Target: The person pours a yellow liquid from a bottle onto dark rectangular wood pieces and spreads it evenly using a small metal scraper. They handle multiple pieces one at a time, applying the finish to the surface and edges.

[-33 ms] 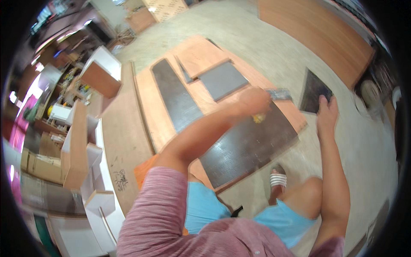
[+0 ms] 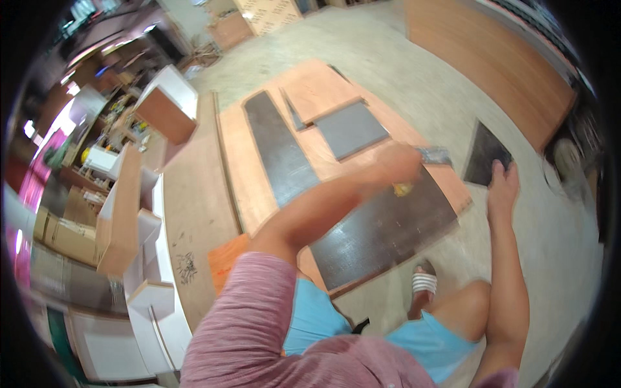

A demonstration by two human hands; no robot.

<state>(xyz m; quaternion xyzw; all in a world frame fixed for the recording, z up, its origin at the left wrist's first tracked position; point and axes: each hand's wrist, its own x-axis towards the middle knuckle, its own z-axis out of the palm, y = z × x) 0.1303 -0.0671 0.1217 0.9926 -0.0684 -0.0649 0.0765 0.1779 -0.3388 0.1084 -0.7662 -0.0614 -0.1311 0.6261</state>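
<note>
My left hand (image 2: pixel 398 163), blurred, reaches across over a large dark brown board (image 2: pixel 381 226). Its fingers are closed around a tool with a flat greyish end (image 2: pixel 435 155) and a yellow end (image 2: pixel 402 189); the blur hides its exact kind. Out to the right, my right hand (image 2: pixel 502 181) grips the lower corner of a dark, roughly triangular flat panel (image 2: pixel 482 154), held off to the side of the boards. Beyond my left hand a grey rectangular panel (image 2: pixel 352 129) lies on a light wood sheet (image 2: pixel 317 84), with a long dark strip (image 2: pixel 275 149) to its left.
At the left stand white and wood cabinet parts (image 2: pixel 119 213) beside a long brown sheet (image 2: pixel 194 187). An orange piece (image 2: pixel 226 258) lies near my left elbow. A large wood panel (image 2: pixel 491 64) stands at the far right. My sandalled foot (image 2: pixel 424 281) rests on the concrete floor (image 2: pixel 550 239).
The whole view has shifted slightly, so the scene sits a little further right and lower. Both hands keep their holds.
</note>
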